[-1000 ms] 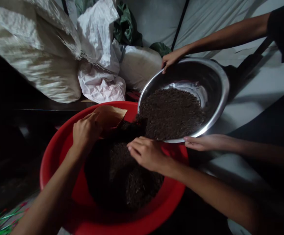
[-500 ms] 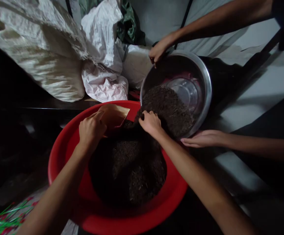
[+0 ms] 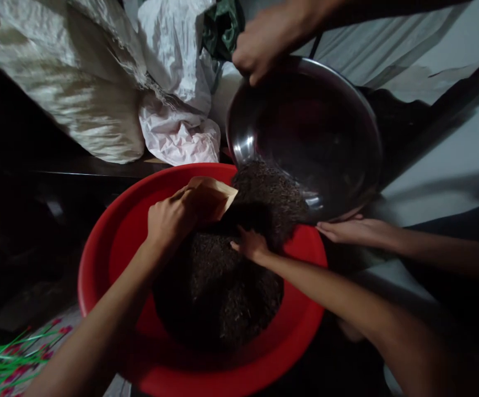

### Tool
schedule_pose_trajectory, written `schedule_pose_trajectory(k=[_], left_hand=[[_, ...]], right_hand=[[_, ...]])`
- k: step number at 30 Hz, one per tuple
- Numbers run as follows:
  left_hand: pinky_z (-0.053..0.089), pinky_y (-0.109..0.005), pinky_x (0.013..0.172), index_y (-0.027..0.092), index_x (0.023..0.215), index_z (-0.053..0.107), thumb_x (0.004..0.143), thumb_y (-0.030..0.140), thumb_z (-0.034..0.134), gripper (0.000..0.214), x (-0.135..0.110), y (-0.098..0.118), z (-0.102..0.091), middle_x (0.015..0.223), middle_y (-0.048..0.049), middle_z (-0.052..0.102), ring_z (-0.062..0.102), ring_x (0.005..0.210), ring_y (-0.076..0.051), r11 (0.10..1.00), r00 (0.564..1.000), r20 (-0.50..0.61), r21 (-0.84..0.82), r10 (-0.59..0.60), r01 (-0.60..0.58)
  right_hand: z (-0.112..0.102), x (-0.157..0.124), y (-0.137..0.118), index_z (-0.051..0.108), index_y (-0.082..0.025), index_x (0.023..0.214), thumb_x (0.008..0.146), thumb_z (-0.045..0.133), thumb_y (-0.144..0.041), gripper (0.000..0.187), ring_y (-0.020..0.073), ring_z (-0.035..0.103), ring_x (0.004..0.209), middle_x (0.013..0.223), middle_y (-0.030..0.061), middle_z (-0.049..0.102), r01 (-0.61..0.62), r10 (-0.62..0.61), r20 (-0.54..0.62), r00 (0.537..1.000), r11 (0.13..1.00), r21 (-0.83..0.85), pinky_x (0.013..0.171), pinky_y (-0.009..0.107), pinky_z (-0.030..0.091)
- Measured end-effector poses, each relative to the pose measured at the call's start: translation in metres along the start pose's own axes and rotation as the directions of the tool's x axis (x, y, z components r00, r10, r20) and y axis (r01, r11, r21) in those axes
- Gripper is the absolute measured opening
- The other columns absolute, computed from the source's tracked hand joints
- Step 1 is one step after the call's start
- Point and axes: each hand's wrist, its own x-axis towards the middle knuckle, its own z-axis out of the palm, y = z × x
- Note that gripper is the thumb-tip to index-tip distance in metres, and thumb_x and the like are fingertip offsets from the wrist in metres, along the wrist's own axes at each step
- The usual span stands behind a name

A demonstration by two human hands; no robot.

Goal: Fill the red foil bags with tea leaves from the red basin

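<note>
Left hand pinching the paper bag, I hold it just inside the far edge of the red tub, its mouth to the right. My right hand, fingers apart, is over the dark soil; whether it touches, I cannot tell. A co-worker's hands tilt the steel basin across the far right edge, crowding that side; bare wall leaves room along the left.

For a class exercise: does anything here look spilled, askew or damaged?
The metal bowl looks askew: it tips toward the red tub, with dark soil heaped at its low edge. A co-worker's hands support it, so it seems deliberate. No clear spill shows outside the tub.
</note>
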Motion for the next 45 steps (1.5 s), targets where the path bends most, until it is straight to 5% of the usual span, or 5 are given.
schedule_pose_trajectory(k=[8,13,25,33,45], left_hand=[[0.061,-0.044,0.077,0.026,0.145,0.066,0.091,0.018,0.054,0.055,0.001,-0.009,0.007,0.144,-0.0091,0.069,0.078,0.088,-0.032,0.998,1.000,-0.020,-0.062,-0.002,0.001],[0.062,-0.043,0.092,0.019,0.144,0.065,0.090,0.011,0.052,0.057,0.004,-0.008,0.011,0.149,-0.0107,0.065,0.075,0.110,-0.032,0.985,0.996,-0.073,-0.160,0.057,-0.069],[0.059,-0.037,0.100,0.015,0.128,0.074,0.082,0.006,0.054,0.051,0.013,-0.023,0.023,0.130,-0.0130,0.076,0.075,0.112,-0.029,0.940,0.980,-0.198,-0.339,-0.021,-0.048],[0.057,-0.043,0.111,0.017,0.132,0.073,0.074,0.005,0.058,0.061,0.018,-0.039,0.031,0.136,-0.0107,0.074,0.072,0.123,-0.031,0.925,0.959,-0.265,-0.381,-0.102,-0.006],[0.056,-0.045,0.114,0.016,0.132,0.073,0.077,0.006,0.057,0.059,0.016,-0.034,0.031,0.136,-0.0117,0.074,0.071,0.126,-0.030,0.895,0.958,-0.273,-0.443,-0.086,-0.046]], right_hand=[[-0.037,-0.040,0.004,0.076,-0.030,0.126,0.078,0.078,-0.029,0.048,0.0230,0.072,0.112,0.122,0.0029,0.077,0.273,-0.260,-0.083,0.962,0.926,0.259,0.096,0.030,0.056],[-0.099,-0.062,-0.015,0.074,-0.025,0.105,0.077,0.073,-0.028,0.028,0.0199,0.071,0.099,0.106,-0.0019,0.076,0.518,-0.326,-0.407,0.853,0.622,0.588,0.099,0.035,0.055],[-0.159,0.027,-0.067,0.075,-0.018,0.104,0.095,0.060,-0.030,0.021,0.0157,0.069,0.097,0.103,0.0023,0.076,0.733,-0.212,-0.737,0.641,0.454,0.506,0.095,0.030,0.055],[-0.064,0.101,0.003,0.060,-0.030,0.148,0.088,0.074,-0.063,0.071,0.0358,0.059,0.135,0.142,0.0139,0.065,0.171,-0.122,-0.233,0.965,0.965,0.201,0.111,0.051,0.047],[-0.042,0.042,0.001,0.073,-0.025,0.133,0.075,0.085,-0.031,0.059,0.0320,0.070,0.120,0.128,0.0105,0.073,0.215,-0.199,-0.093,0.976,0.949,0.231,0.105,0.043,0.055]])
